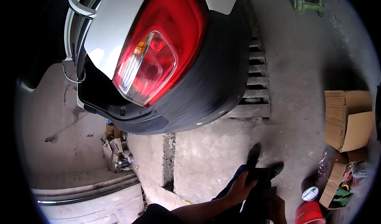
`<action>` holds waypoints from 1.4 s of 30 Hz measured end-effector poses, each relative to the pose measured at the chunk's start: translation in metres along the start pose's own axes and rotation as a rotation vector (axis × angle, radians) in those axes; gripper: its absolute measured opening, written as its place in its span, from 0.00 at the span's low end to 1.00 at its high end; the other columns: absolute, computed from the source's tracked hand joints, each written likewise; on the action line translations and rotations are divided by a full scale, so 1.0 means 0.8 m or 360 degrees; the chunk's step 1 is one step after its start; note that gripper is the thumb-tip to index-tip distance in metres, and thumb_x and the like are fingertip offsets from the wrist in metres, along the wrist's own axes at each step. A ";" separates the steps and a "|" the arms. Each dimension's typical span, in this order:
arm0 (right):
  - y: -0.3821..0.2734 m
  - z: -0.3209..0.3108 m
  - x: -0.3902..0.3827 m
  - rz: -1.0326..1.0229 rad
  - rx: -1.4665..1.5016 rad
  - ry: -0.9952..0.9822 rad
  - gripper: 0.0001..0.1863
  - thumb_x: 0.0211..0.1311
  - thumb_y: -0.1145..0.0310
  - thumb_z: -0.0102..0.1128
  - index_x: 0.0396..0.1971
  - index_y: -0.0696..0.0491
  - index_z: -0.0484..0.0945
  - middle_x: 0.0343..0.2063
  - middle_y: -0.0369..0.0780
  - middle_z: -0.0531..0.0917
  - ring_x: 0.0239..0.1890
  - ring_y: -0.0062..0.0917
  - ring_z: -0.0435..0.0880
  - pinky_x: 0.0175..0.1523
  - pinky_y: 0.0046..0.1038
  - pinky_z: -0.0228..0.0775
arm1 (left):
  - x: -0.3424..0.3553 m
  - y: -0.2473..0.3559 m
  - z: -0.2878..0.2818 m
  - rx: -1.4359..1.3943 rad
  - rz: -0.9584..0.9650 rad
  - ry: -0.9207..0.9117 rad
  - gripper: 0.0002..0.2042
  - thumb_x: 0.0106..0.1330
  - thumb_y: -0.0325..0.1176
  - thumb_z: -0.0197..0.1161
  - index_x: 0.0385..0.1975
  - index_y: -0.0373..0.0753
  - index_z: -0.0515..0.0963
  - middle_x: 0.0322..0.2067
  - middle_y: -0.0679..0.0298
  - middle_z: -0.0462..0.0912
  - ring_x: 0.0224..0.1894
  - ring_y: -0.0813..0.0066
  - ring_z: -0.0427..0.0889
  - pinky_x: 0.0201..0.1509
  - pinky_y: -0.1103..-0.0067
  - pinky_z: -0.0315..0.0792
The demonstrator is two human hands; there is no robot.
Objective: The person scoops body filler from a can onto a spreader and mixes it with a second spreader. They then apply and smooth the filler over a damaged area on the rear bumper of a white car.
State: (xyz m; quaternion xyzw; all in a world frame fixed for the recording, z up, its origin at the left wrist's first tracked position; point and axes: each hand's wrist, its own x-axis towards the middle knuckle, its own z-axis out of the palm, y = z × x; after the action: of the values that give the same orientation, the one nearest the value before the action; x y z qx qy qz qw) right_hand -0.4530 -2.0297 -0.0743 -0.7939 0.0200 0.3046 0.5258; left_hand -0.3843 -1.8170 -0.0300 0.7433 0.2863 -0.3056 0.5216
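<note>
Low in the picture, my left hand [239,187] reaches in from the left with its fingers bent around something dark, which blends with the dark trousers behind it. To its right, my right hand [276,208] is curled closed beside a small dark grey flat piece [270,191]; shadow hides most of its fingers. Both hands are apart from the car. Ahead stands the rear corner of a white car, with a red tail light [158,65] and a black bumper [206,81]. My dark shoes [253,156] show on the floor just beyond the hands.
A slotted floor drain [257,93] runs beside the bumper. At right are a cardboard box [335,119], an opened box [332,184] of odds and ends, a can [310,193] and a red bucket [309,214]. A green stool [309,0] stands far right; bottles and clutter [119,156] lie left.
</note>
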 end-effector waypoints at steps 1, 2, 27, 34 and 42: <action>-0.001 0.005 -0.003 -0.0065 0.0076 -0.0020 0.09 0.56 0.65 0.61 0.30 0.56 0.80 0.27 0.50 0.81 0.32 0.45 0.81 0.35 0.37 0.72 | -0.002 -0.001 0.003 0.0040 0.0090 -0.0006 0.21 0.64 0.36 0.60 0.52 0.31 0.65 0.44 0.48 0.77 0.49 0.59 0.78 0.51 0.72 0.70; -0.003 0.008 -0.007 -0.0132 0.0150 -0.0042 0.10 0.54 0.64 0.64 0.28 0.56 0.80 0.26 0.50 0.80 0.31 0.45 0.81 0.34 0.37 0.72 | -0.003 -0.005 0.008 0.0078 0.0181 -0.0011 0.21 0.64 0.36 0.60 0.52 0.31 0.65 0.43 0.46 0.78 0.49 0.56 0.79 0.50 0.71 0.71; -0.135 -0.067 -0.053 0.0028 0.0025 0.0493 0.13 0.64 0.68 0.54 0.20 0.55 0.68 0.19 0.32 0.67 0.27 0.15 0.64 0.29 0.25 0.58 | -0.071 0.065 -0.064 0.0563 0.0621 -0.1044 0.21 0.68 0.42 0.52 0.57 0.38 0.64 0.39 0.40 0.78 0.44 0.45 0.78 0.47 0.62 0.69; -0.145 -0.101 -0.063 -0.0293 -0.0424 0.0564 0.12 0.64 0.65 0.53 0.25 0.56 0.76 0.24 0.40 0.77 0.26 0.26 0.75 0.31 0.29 0.65 | -0.090 0.074 -0.086 0.0524 0.0829 -0.0997 0.17 0.72 0.44 0.46 0.47 0.38 0.71 0.38 0.45 0.79 0.44 0.45 0.77 0.48 0.62 0.69; -0.218 -0.083 -0.069 -0.0052 -0.0418 0.0475 0.08 0.57 0.69 0.61 0.33 0.57 0.80 0.26 0.41 0.80 0.29 0.30 0.79 0.37 0.28 0.71 | -0.107 0.101 -0.097 0.0831 0.1028 -0.0935 0.17 0.71 0.47 0.44 0.41 0.40 0.72 0.32 0.45 0.79 0.37 0.43 0.77 0.44 0.57 0.68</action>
State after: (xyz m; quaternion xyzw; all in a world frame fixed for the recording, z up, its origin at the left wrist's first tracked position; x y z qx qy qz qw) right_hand -0.4062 -2.0242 0.1143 -0.8922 0.0448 0.1749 0.4139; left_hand -0.3673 -1.7763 0.1039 0.7822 -0.2028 -0.3862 0.4448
